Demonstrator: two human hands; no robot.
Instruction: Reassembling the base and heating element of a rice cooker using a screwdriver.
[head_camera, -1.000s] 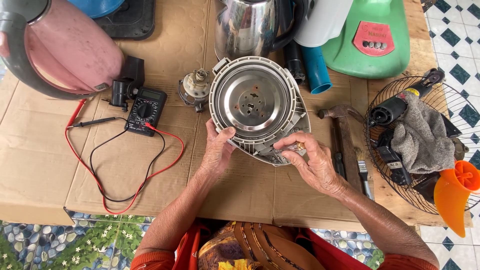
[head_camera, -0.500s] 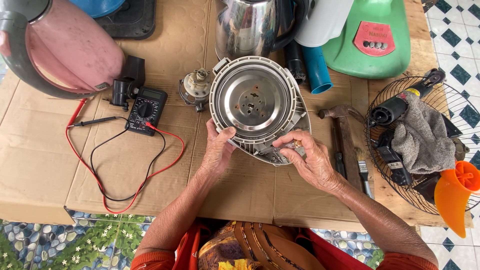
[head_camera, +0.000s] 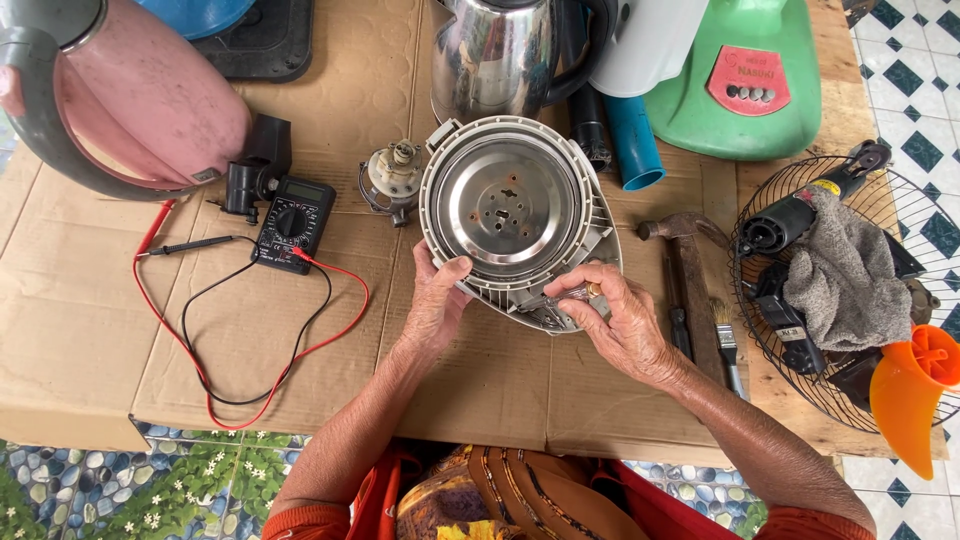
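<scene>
On a table covered with brown cardboard (head_camera: 250, 340), above a blue tiled floor (head_camera: 900, 70), the left hand (head_camera: 437, 300) and right hand (head_camera: 620, 325) both grip the round grey kettle base (head_camera: 515, 215) near the silver kettle (head_camera: 495, 55).

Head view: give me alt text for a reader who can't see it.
Both hands hold an upturned grey kettle base with a round metal plate on a cardboard-covered table: the left hand grips its near rim, the right hand fingers a small metal part at its lower edge. A black multimeter lies left, a hammer right.
</scene>
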